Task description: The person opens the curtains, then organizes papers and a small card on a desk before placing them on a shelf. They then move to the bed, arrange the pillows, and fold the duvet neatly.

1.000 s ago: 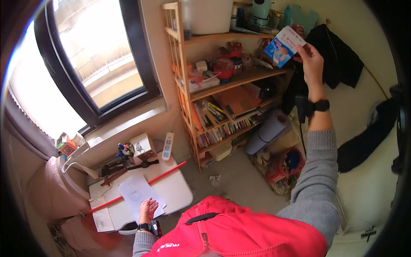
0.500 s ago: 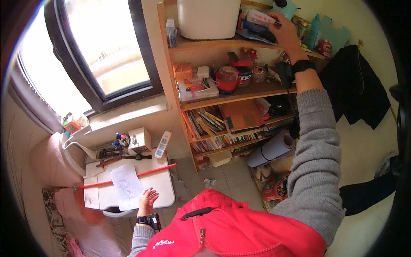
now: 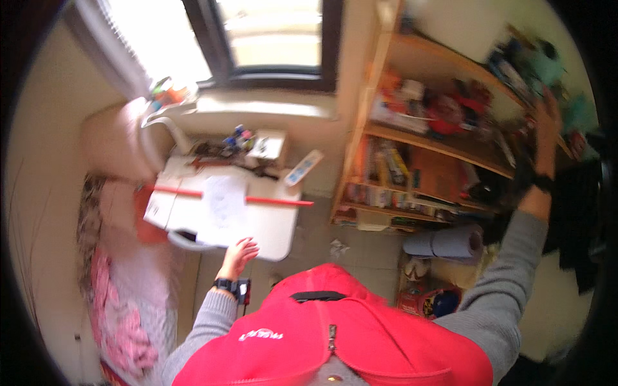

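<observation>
My right hand point(image 3: 547, 114) reaches up to the top shelf of a wooden bookcase point(image 3: 438, 145). Its fingers are smeared by motion, so whether they hold anything is unclear. Close by on that shelf lie blurred blue-and-white items point(image 3: 508, 72) and a teal object point(image 3: 546, 67). My left hand point(image 3: 240, 255) hovers at the front edge of a white desk point(image 3: 273, 228), holding nothing, fingers loosely stretched out. Just beyond it on the desk lies a sheet of paper point(image 3: 223, 209) with a drawing, over a long red stick point(image 3: 277, 201).
Pens point(image 3: 239, 137), a white box point(image 3: 267, 145) and a power strip point(image 3: 304, 168) sit along the desk's back. A rolled mat point(image 3: 444, 242) lies beside the bookcase. A bed point(image 3: 145, 276) stands at left; dark clothing point(image 3: 573, 212) hangs at right.
My view has swung right to left, so the bookcase sits farther right. Half a second ago my right hand held a white packet above the shelf; now no packet is discernible in it.
</observation>
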The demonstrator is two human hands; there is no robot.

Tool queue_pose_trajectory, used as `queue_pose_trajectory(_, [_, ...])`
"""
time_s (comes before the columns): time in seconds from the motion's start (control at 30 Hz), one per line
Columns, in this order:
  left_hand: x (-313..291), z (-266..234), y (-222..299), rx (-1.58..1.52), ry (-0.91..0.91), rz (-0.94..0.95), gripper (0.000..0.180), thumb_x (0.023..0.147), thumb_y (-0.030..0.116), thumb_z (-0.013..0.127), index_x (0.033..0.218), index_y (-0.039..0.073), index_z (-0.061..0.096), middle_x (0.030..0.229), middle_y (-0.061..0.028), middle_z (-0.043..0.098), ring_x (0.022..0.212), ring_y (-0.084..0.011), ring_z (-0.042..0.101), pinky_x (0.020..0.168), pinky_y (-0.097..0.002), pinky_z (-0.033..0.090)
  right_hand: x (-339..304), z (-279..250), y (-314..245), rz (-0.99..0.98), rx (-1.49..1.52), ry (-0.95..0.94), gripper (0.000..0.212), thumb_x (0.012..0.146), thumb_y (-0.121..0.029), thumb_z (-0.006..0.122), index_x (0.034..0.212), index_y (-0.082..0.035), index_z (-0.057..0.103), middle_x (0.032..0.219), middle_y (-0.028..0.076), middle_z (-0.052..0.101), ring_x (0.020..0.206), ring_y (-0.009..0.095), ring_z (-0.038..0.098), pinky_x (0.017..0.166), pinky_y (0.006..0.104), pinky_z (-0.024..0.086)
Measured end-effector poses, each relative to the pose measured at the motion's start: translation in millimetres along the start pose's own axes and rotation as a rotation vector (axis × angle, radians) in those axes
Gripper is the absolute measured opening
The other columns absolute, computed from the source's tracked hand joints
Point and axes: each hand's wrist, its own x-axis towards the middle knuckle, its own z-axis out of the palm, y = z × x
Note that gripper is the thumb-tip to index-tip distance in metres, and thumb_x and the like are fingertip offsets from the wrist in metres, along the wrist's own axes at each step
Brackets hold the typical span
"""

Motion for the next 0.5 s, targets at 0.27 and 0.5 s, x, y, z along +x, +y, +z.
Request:
queue_pose_trajectory(0.27, [-27.4,-101.6,-22.7,-0.090,0.076,-0.005,0.031,0.093,0.023,0.055,0.116,0.002,0.053,0.104,-0.0152,0.061,0.089,-0.0255,0.063,0.076,-0.0350,0.055,-199.5,85.2,-141.1,-0.054,0.113,0.112,0.026,0.096,-0.016,0.050,0.115,-0.001,0.058,0.108,0.011,0.063,0.090,0.018,0.062,0.080,0.0286,0.050])
queue_pose_trajectory(0.5, [-61.4,-262.4,-39.0,-0.180,0.211,0.016,0.026,0.094,0.022,0.054,0.112,0.003,0.055,0.098,-0.0138,0.062,0.083,-0.0218,0.064,0.072,-0.0332,0.055,-456.8,305.6,-270.8,0.437,0.656,-0.622,0.017,0.089,-0.002,0.055,0.105,-0.007,0.061,0.096,0.003,0.061,0.077,0.011,0.058,0.063,0.0232,0.049])
